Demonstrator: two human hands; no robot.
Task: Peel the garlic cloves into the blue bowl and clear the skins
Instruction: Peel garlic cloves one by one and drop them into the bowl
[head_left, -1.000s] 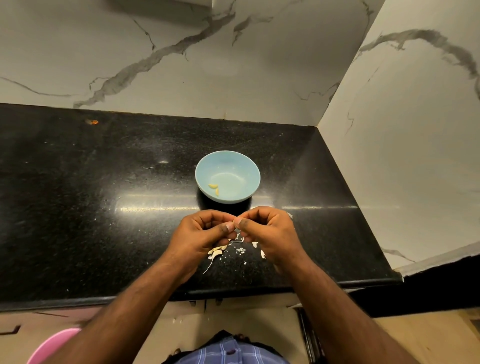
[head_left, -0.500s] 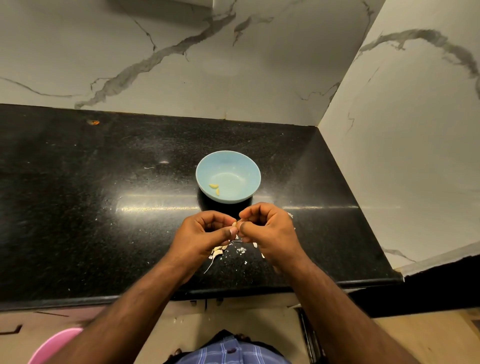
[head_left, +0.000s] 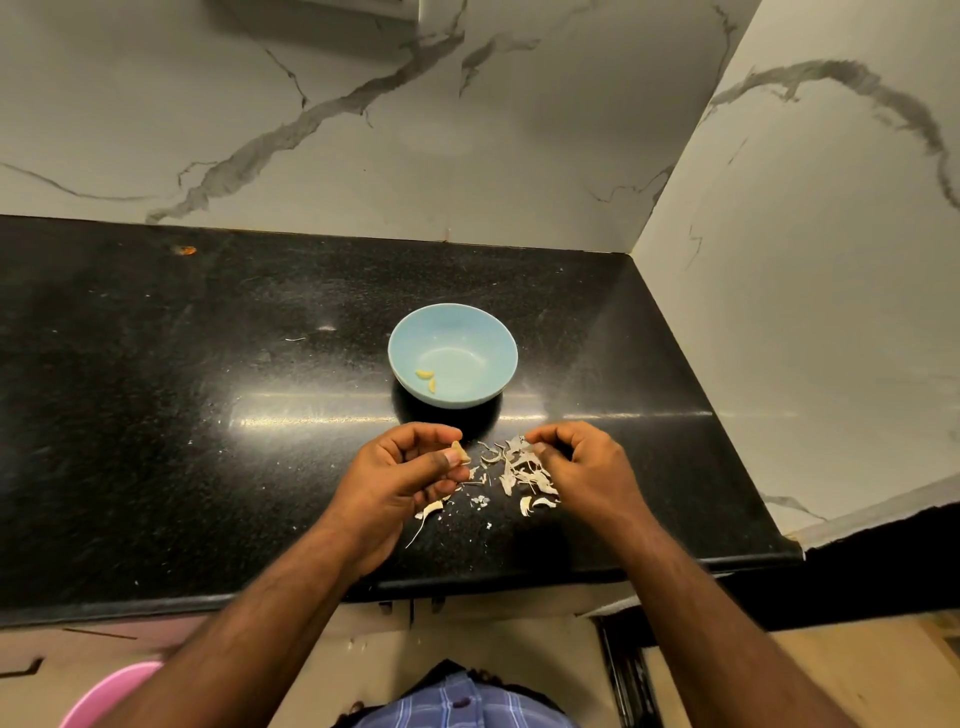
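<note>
The left hand (head_left: 400, 467) holds a small garlic clove (head_left: 459, 451), pinched between the thumb and the curled fingers. The clove is pale tan and pointed, and it sits just in front of the near rim of the blue bowl (head_left: 483, 332), but not over it. The right hand (head_left: 582, 462) is apart from the left one. Its fingers are curled downward over the pile of garlic skins (head_left: 519, 470), and the fingertips seem to pinch a piece of skin at the top of the pile; I cannot tell for sure if the piece is lifted or only touched.

The skins lie scattered on the black desk (head_left: 208, 415) between the 2 hands and a little nearer to the person, as thin whitish flakes and strips. 1 long thin strip (head_left: 423, 522) lies below the left hand.

The blue bowl stands on the desk behind the hands, near the middle. Inside it, at the near-left part of the bottom, there are 2 peeled cloves (head_left: 427, 378), yellowish and lying close together.

Behind the desk is a white marble wall (head_left: 363, 130) with grey veins, and the same marble closes the right side. At the bottom left a part of a pink container (head_left: 104, 696) is visible, below the desk edge.
</note>
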